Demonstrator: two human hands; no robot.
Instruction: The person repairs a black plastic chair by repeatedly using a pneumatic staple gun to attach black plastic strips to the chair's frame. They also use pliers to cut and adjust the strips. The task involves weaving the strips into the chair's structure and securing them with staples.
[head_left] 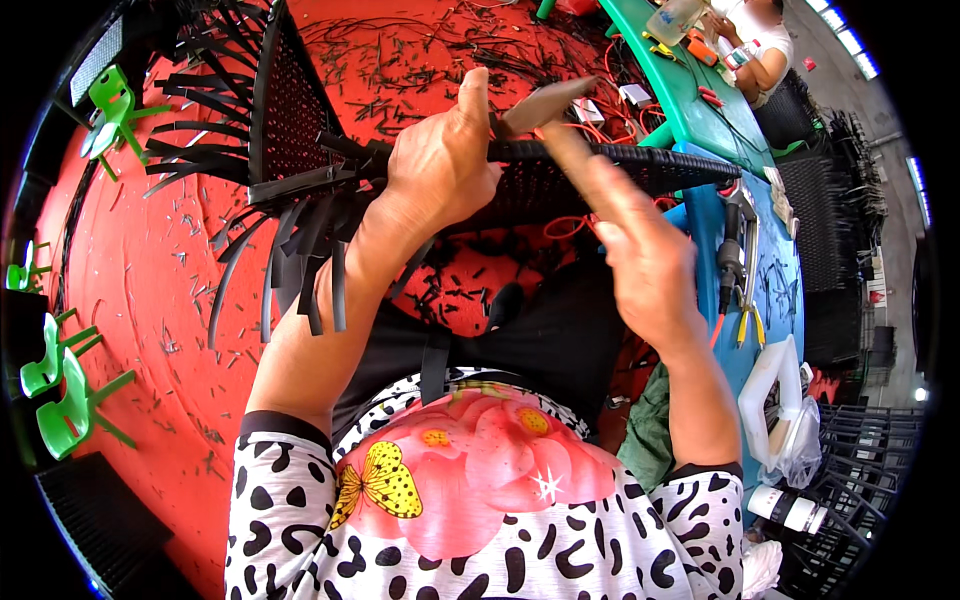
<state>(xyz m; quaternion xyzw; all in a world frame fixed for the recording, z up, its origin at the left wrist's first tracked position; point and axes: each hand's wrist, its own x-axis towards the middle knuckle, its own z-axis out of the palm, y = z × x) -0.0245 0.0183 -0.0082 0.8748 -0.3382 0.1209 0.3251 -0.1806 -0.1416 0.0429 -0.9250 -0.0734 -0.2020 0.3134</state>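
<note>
A black woven wicker piece [650, 165] stands in front of me, its rim running across the view and a side panel rising at the left. Loose black flat strips [205, 130] fan out from its left edge and hang below the corner. My left hand [440, 165] is closed around the rim with the thumb pointing up. In my right hand [648, 265] is a hammer [572, 155], gripped by its wooden handle and blurred by motion. The hammer head is above the rim, just right of my left thumb; whether it touches the rim I cannot tell.
On the right, a blue table [775, 300] carries a black power tool [733, 235] and yellow-handled pliers [750, 325]. Behind it is a green table [690, 110] with tools, beside a seated person [765, 50]. Green chairs [70, 400] line the left. Strip scraps litter the red floor [150, 300].
</note>
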